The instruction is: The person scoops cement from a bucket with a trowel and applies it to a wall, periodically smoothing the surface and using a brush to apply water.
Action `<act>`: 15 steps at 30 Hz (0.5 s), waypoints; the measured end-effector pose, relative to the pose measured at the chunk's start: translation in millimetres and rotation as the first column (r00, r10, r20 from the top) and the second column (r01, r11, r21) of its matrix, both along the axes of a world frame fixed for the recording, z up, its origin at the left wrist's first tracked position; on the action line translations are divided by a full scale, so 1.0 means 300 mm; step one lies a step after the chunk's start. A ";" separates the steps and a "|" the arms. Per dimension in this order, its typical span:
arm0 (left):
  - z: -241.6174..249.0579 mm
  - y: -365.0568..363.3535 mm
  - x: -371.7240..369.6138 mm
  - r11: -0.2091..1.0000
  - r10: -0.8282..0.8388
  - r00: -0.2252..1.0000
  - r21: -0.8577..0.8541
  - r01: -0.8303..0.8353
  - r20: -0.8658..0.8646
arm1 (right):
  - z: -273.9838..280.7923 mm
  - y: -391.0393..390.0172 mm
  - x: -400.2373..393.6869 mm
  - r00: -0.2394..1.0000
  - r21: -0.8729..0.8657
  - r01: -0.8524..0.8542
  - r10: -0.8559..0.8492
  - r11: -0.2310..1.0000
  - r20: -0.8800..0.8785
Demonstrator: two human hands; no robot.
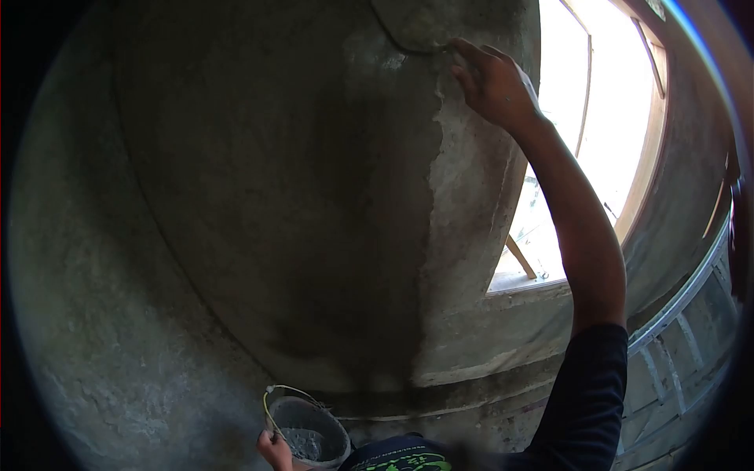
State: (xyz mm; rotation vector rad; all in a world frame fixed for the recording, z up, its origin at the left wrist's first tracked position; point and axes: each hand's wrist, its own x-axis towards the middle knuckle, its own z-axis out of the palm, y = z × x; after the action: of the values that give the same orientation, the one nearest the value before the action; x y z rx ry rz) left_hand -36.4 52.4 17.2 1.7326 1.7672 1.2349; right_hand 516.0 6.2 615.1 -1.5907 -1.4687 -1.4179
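I am reaching the right hand up high, its fingers loosely spread and slightly curled, fingertips pressing against the wet plaster edge of the wall corner; it is gripping nothing that I can make out. Just above the fingertips a darker patch of plaster is curving away. To the right of that hand the bright window opening with its wooden frame is glaring.

Far below, the left hand is closing around the rim of a small bucket, just beneath its thin wire handle, which is standing up off the rim. The bucket is holding grey mortar (it looks damp and lumpy, though the view is dim).

I am judging that the mortar is soft, pasty and heavy for its bulk, so the bucket will be pulling down on one side if held only by the rim; the wire handle is looking like the steadier place to take it. The fresh plaster under the right fingertips is likely crumbling easily along its ragged edge, so light pressure suits it.
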 end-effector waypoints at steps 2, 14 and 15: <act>-0.008 -0.014 0.001 0.999 0.022 1.000 0.037 -0.022 -0.018 | 0.020 0.013 -0.008 0.998 -0.036 0.060 -0.059 0.998 0.025; -0.037 -0.028 0.047 1.000 0.004 1.000 0.015 -0.004 -0.029 | -0.620 0.009 -0.012 0.923 -0.454 0.356 -0.232 0.817 0.307; -0.046 -0.030 0.047 0.999 -0.008 0.999 0.045 0.010 -0.041 | -0.694 0.007 -0.007 0.926 -0.473 0.350 -0.223 0.809 0.304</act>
State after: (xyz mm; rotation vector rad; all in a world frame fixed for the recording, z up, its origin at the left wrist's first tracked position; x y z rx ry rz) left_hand -22.2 43.4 3.4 1.8018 1.7653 1.2535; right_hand 513.8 8.3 406.9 -2.1110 -1.9411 -1.4936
